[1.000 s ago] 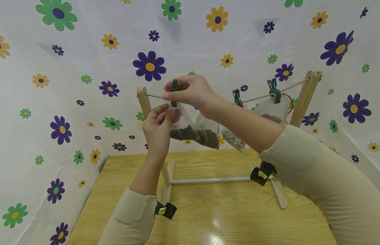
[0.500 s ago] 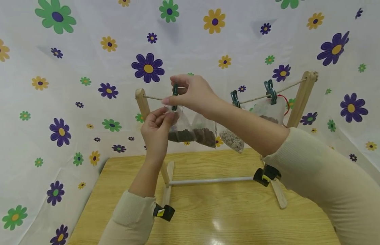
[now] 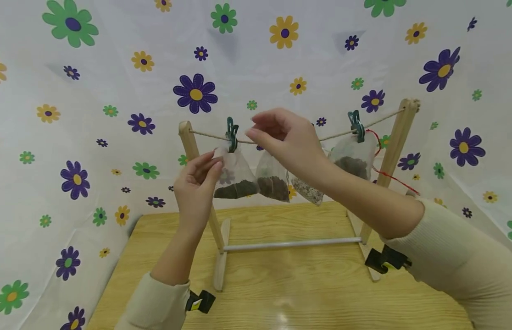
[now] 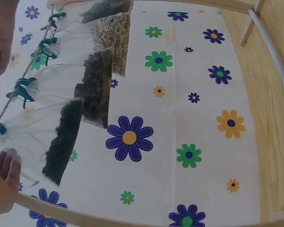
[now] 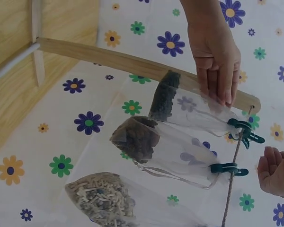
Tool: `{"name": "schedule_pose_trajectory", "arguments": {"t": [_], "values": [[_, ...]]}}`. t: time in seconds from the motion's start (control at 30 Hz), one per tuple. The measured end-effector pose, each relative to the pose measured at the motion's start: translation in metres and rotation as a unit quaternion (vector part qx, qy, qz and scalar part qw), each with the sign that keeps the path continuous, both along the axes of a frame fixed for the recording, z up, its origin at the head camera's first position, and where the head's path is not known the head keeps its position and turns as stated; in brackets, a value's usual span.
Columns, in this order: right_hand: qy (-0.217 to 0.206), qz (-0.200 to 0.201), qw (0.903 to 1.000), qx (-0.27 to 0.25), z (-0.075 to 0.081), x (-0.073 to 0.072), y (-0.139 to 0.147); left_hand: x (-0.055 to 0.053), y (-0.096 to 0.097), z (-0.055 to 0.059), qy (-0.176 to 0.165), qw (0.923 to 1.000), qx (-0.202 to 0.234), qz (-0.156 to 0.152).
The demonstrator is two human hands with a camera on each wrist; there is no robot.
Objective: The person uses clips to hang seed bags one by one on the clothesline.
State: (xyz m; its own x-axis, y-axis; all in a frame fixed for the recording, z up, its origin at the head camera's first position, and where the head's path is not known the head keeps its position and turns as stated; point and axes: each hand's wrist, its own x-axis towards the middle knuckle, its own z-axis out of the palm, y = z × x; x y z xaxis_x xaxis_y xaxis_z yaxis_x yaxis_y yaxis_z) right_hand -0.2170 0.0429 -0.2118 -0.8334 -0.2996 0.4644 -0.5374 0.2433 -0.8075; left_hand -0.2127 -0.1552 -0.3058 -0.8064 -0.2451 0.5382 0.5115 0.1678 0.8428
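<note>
A sheer drawstring bag of dark bits [image 3: 238, 189] hangs at the left end of a rope [image 3: 208, 135], held by a green clip [image 3: 232, 136]. My left hand [image 3: 194, 190] is beside this bag, fingertips right at its upper left edge; in the right wrist view the fingers [image 5: 226, 87] look nearly straight against the mesh. My right hand [image 3: 295, 144] is in front of the rope, to the right of that clip, fingers loosely bent with nothing between them. In the right wrist view a second green clip [image 5: 228, 169] fastens the neighbouring bag of brown lumps [image 5: 139, 140].
Further right hang a bag of pale pellets [image 3: 307, 190] and a bag of dark pieces [image 3: 352, 167] with a red cord [image 3: 376, 142]. Wooden posts [image 3: 398, 146] carry the rope; a white bar [image 3: 289, 244] joins them low over the wooden table [image 3: 289, 279]. Flowered cloth [image 3: 247, 59] stands behind.
My right hand has let go of the leftmost green clip and moved right, leaving the clip on the rope and bag. My left hand has moved slightly down and left.
</note>
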Motion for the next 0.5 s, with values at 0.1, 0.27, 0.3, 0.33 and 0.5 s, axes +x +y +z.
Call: {"name": "schedule_pose_trajectory", "arguments": {"t": [0.1, 0.27, 0.3, 0.33, 0.5], "values": [[-0.026, 0.019, 0.9993, -0.018, -0.009, 0.012, 0.013, 0.013, -0.007, -0.002, 0.005, 0.9998, -0.021, 0.006], [-0.064, 0.02, 0.9978, 0.001, -0.026, 0.031, 0.034, 0.034, -0.015, -0.015, 0.051, 0.9946, -0.09, 0.012], [-0.068, 0.014, 0.9976, 0.011, -0.03, 0.035, 0.038, 0.037, -0.016, -0.019, 0.061, 0.992, -0.11, 0.012], [-0.069, 0.007, 0.9973, 0.022, -0.034, 0.038, 0.042, 0.041, -0.017, -0.022, 0.072, 0.9887, -0.13, 0.012], [-0.095, -0.022, 0.9945, 0.038, -0.057, 0.049, 0.065, 0.056, -0.021, -0.038, 0.075, 0.9765, -0.202, 0.002]]}}
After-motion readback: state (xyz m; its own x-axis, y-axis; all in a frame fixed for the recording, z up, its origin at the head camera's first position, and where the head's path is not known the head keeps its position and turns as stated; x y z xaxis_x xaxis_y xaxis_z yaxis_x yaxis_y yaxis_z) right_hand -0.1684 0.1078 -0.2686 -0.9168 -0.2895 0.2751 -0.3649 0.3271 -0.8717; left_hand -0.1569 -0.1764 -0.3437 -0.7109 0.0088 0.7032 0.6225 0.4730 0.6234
